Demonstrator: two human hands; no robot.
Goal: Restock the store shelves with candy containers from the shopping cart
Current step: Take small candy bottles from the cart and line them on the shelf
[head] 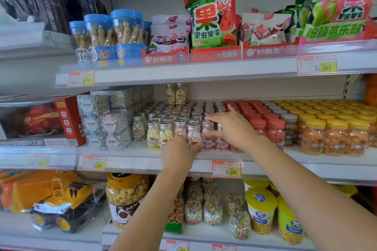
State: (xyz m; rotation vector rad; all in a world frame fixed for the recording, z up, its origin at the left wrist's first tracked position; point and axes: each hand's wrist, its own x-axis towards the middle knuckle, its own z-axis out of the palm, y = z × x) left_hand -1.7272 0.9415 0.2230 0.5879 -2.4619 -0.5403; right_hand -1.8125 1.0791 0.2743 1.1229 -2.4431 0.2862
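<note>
On the top shelf we see a watermelon gummy bag (212, 16) standing in a red display carton (215, 54), with blue-lidded jars of sausage sticks (127, 30) to its left. One shelf down, at far left, sits a red toy box (69, 120). On the lowest shelf we find a yellow toy truck (63, 199) in clear wrap beside a black-lidded jar (126, 193), with yellow-lidded tubs (261, 208) further right.
</note>
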